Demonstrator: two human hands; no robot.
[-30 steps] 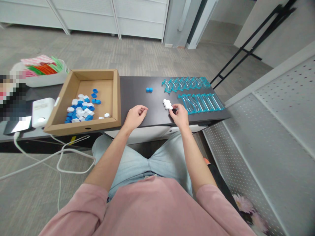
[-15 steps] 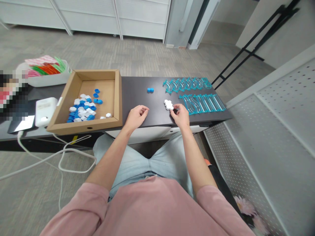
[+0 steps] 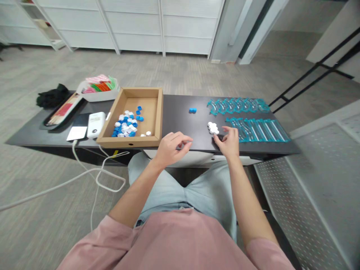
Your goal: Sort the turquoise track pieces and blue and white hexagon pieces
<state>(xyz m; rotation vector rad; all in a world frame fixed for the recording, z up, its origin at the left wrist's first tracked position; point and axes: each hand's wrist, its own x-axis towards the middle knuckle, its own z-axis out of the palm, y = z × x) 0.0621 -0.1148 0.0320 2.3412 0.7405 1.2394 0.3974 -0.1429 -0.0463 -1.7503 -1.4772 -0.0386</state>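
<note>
A joined cluster of white hexagonal pieces point(image 3: 213, 128) lies on the dark tabletop. Just right of it is my right hand point(image 3: 229, 142), thumb and forefinger apart, with nothing visible between them. A dark patch shows under its fingers; whether that is shadow or an object I cannot tell. My left hand point(image 3: 173, 148) hovers at the table's front edge, right of the cardboard box, its fingers loosely bent and parted from the thumb, holding nothing visible. Behind the white cluster sits a small blue joined piece point(image 3: 192, 110). The cardboard box point(image 3: 159, 116) holds several loose blue and white hexagonal pieces point(image 3: 126, 125).
Two rows of clear teal-edged plastic parts point(image 3: 257, 130) lie at the table's right. Left of the box are a white power bank point(image 3: 96, 124) with a cable, a white tub point(image 3: 98, 96) of coloured sticks and a black tray point(image 3: 53, 126). A perforated panel point(image 3: 315, 187) stands at right.
The view has swung left, so the table sits further right in the picture. My right fingers have come away from the white cluster. My left fingers have opened from a pinch.
</note>
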